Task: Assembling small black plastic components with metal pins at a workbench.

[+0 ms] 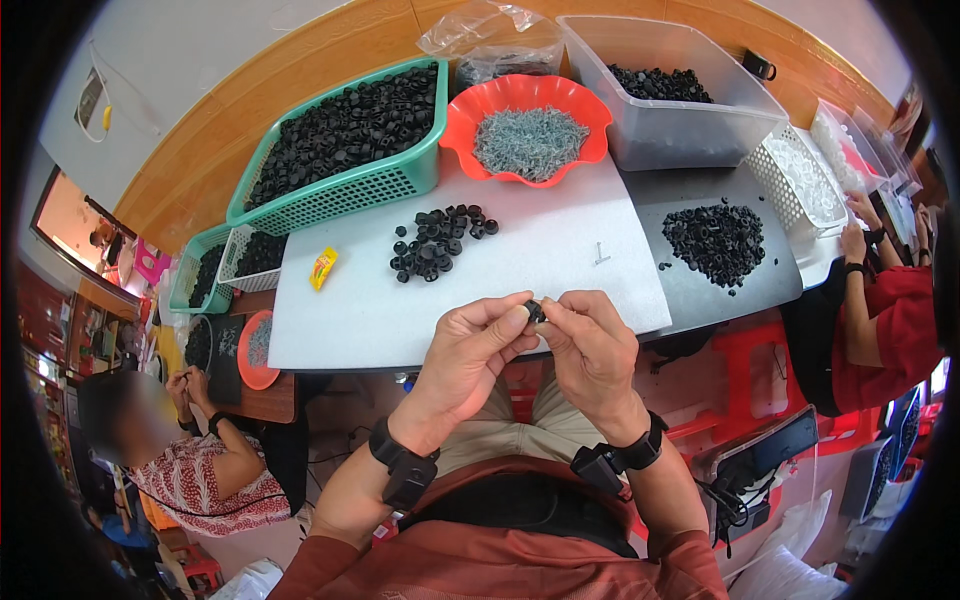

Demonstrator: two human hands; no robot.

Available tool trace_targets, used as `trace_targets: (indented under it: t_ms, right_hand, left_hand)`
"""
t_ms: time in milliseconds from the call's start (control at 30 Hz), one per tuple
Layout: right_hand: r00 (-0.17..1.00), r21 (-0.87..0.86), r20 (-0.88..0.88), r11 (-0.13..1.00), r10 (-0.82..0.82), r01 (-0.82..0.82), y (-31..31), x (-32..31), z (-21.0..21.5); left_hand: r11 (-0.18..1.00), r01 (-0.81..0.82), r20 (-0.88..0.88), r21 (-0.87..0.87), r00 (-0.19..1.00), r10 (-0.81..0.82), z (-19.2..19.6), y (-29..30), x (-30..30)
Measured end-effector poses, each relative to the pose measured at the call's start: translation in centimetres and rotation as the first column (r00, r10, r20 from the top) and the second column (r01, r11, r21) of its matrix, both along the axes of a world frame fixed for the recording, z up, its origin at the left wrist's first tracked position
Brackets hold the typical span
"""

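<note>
Left hand (484,345) and right hand (590,350) are both pinching a black part (535,313) — it's sitting right between them, each grip clamping onto one side.

Small black part (536,313) mostly hidden by fingers (514,319); co-worker's head (112,412) at left blurred.

Loose parts (430,262) on tabletop (550,235), before bowl (540,177)

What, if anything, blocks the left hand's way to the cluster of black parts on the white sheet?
Nothing visible: only bare white sheet lies between the left hand and the cluster of black parts. The yellow packet lies left of the cluster, out of the way.
</note>
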State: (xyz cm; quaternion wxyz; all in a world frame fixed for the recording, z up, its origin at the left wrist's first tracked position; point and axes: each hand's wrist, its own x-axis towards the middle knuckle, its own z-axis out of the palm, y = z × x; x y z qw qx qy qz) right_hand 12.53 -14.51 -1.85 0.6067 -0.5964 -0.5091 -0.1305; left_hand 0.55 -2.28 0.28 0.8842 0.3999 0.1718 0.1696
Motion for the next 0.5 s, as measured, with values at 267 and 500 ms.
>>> trace_targets:
  t_ms: [267,500]
  right_hand:
    - [0.995,-0.027,0.083,0.998,-0.051,0.054,-0.19,-0.06,-0.31]
    - [0.993,-0.014,0.105,0.998,-0.053,0.055,-0.2,0.12,-0.56]
  left_hand:
    - [1.0,-0.018,-0.014,0.022,1.0,0.019,-0.08,-0.34,0.02]
    - [0.997,-0.024,-0.015,0.071,1.0,0.025,-0.23,-0.68,0.11]
